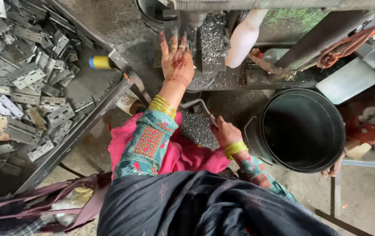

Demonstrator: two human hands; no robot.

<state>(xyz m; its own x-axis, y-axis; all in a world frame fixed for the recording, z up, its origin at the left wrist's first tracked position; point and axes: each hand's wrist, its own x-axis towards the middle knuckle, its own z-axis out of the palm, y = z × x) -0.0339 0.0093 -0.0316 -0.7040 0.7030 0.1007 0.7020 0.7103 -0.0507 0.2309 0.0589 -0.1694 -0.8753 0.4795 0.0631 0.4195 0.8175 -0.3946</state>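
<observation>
My left hand point(177, 59) reaches forward with its fingers spread flat at the base of a grey metal machine point(196, 19), right under its vertical spindle. I cannot tell whether it holds a part there. My right hand point(225, 131) is closed around a bent metal lever handle point(198, 104) close to my lap. Shiny metal shavings point(213, 39) cover the machine's bed, and more lie piled in front of my knees point(196, 129). Both wrists carry yellow bangles.
A tray point(87, 126) on the left is heaped with several flat metal hinge plates point(25, 74). A yellow and blue cylinder point(100, 62) lies at its far side. A large black bucket point(301, 129) stands at the right. A white bottle point(244, 37) leans by the machine.
</observation>
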